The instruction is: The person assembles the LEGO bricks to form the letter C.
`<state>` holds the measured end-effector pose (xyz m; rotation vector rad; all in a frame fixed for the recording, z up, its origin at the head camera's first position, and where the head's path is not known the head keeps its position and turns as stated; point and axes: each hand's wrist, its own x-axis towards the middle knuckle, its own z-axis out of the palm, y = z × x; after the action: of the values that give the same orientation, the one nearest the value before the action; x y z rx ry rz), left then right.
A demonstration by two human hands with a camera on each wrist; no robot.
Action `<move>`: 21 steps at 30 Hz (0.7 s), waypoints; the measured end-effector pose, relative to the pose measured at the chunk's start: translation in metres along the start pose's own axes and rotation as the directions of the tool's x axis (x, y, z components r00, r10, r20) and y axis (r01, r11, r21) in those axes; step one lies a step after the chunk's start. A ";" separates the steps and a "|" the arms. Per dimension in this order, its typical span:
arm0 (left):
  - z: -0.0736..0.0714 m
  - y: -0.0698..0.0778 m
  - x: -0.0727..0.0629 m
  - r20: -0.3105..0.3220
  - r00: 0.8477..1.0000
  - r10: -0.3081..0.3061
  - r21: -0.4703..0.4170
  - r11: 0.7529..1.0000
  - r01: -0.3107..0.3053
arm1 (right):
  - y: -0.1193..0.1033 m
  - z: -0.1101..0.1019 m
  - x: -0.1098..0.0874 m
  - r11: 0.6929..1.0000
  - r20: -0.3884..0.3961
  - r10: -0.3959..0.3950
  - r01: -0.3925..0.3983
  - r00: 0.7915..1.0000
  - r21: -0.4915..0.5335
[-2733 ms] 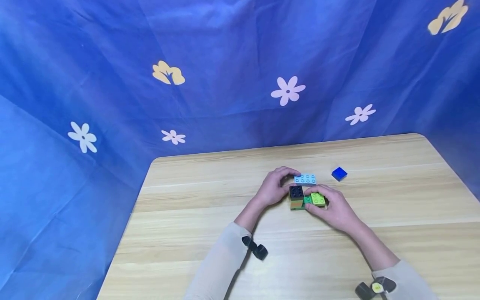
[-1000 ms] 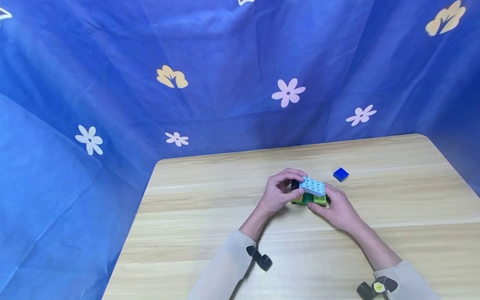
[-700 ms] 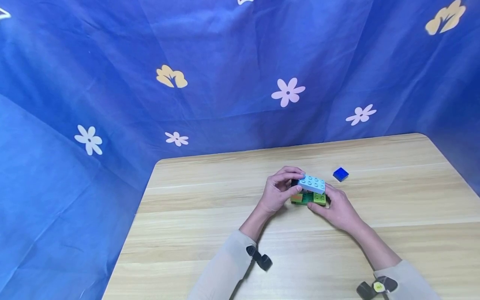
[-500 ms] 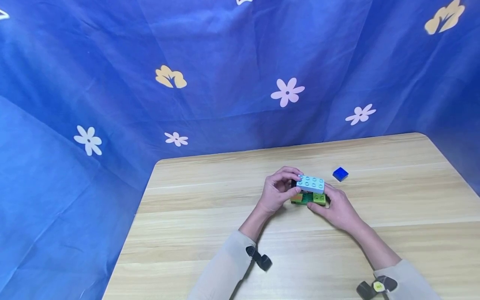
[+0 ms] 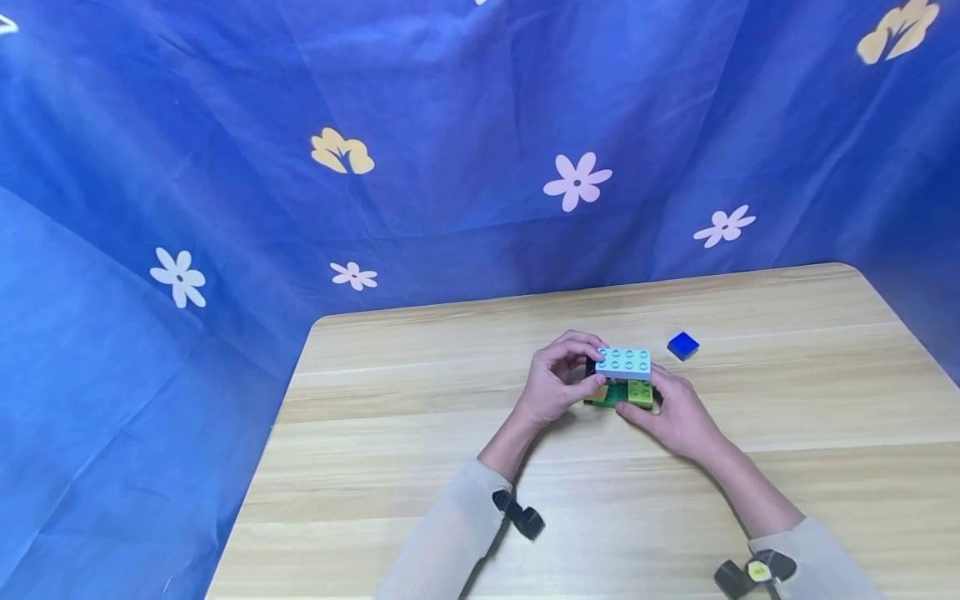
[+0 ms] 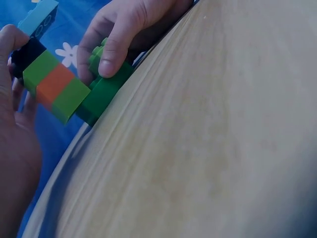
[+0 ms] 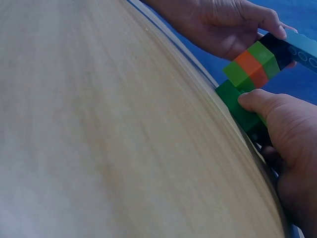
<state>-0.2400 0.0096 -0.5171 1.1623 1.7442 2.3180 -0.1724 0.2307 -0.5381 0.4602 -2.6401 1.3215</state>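
My left hand point(image 5: 553, 385) pinches the left end of a light blue toy building brick point(image 5: 624, 361) between thumb and fingers. This brick sits level at the top of a small stack, right over a black brick point(image 6: 27, 55), and overhangs toward the right. Below the black one come light green, orange point(image 6: 55, 85) and light green layers, on a dark green base brick point(image 7: 237, 106). A lime green brick point(image 5: 640, 392) is on the base's right end. My right hand point(image 5: 678, 417) grips the base there, its thumb on the near side and its fingers behind.
A dark blue brick point(image 5: 682, 346) lies on the wooden table point(image 5: 420, 400), behind and to the right of the stack. A blue cloth point(image 5: 450, 167) with flower prints hangs behind the table's far edge.
The light blue brick, earlier flat on the table behind the stack, was lifted by my left hand onto the black brick, then turned from slanted to straight. My right hand stays at the base.
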 end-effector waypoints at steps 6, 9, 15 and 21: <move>-0.002 0.002 0.001 0.010 1.000 0.025 0.060 0.998 -0.025 | -0.001 0.000 0.002 1.000 -0.009 -0.027 0.027 1.000 -0.001; -0.002 0.003 0.002 0.018 0.999 0.027 0.063 0.998 -0.028 | 0.000 0.000 0.002 1.000 -0.013 -0.030 0.030 0.999 0.000; -0.001 0.005 0.003 0.038 0.999 0.032 0.060 0.998 -0.034 | 0.000 0.001 0.002 1.000 -0.006 -0.005 0.005 1.000 -0.005; -0.001 0.005 0.003 0.057 0.998 0.033 0.067 0.997 -0.037 | 0.000 0.000 0.000 1.000 -0.004 0.006 -0.006 1.000 -0.001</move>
<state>-0.2414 0.0083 -0.5115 1.2648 1.8121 2.2382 -0.1724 0.2303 -0.5380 0.4486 -2.6409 1.3214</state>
